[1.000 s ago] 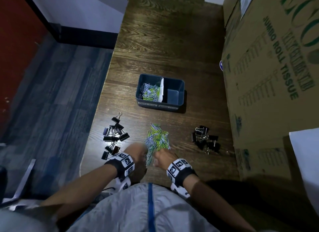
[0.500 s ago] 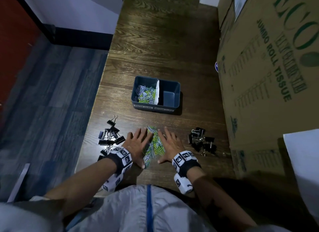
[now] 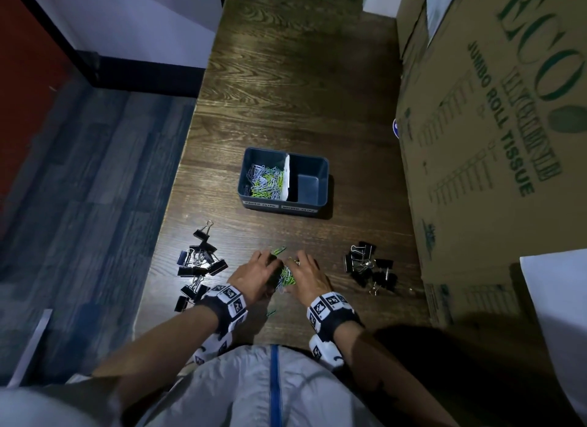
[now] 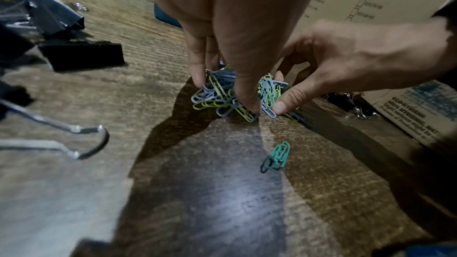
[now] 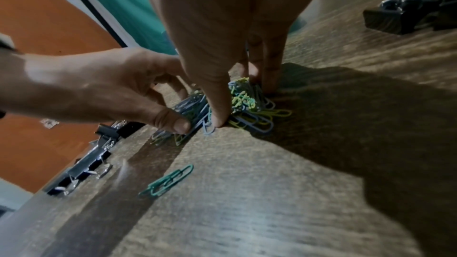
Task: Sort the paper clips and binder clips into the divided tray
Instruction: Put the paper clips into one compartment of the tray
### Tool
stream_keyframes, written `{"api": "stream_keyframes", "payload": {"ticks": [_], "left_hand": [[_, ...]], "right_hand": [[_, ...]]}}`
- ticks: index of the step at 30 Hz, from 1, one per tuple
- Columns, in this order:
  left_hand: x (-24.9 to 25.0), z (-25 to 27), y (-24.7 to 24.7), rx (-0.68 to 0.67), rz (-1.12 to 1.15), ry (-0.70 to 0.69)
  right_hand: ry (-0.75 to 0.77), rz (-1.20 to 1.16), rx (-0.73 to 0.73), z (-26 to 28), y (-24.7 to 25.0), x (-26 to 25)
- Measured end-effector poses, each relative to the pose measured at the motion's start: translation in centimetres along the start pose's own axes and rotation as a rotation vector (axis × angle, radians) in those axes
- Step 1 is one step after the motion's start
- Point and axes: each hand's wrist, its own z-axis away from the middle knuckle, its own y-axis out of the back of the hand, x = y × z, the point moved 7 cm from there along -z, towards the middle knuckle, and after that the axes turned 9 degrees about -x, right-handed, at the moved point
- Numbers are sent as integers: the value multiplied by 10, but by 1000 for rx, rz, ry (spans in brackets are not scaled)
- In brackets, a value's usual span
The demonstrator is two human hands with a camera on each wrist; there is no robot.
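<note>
A dark blue divided tray (image 3: 320, 185) stands mid-table; its left compartment holds paper clips (image 3: 265, 182), its right one is bare. Near the front edge lies a pile of green, yellow and blue paper clips (image 3: 286, 276) (image 4: 220, 95) (image 5: 247, 103). My left hand (image 3: 259, 272) and right hand (image 3: 306, 272) flank it, fingers and thumbs curled down and pinching the pile from both sides. One teal paper clip (image 4: 277, 156) (image 5: 168, 181) lies loose nearer me. Black binder clips sit in a left heap (image 3: 200, 264) and a right heap (image 3: 370, 267).
A big cardboard box (image 3: 492, 140) walls off the table's right side, close to the right binder clips. The table's left edge (image 3: 165, 236) drops to a blue-grey floor just beyond the left heap. A single green clip (image 3: 279, 251) lies just past my fingertips.
Half a second ago both hands lay flat with spread fingers on either side of the pile. Their fingers have since curled inward and squeezed the paper clips into a tighter bunch.
</note>
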Motion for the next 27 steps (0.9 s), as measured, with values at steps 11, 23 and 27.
{"api": "stream_keyframes", "payload": {"ticks": [11,23,27], "left_hand": [[-1,19,16,130,193,-19],[-10,47,92,478,489,-58],[-17,48,145,563,499,-31]], "right_hand": [[-44,-143,9,9,18,0],[-141,-279,41,17,48,7],[-61,-316,57,16,68,-4]]}}
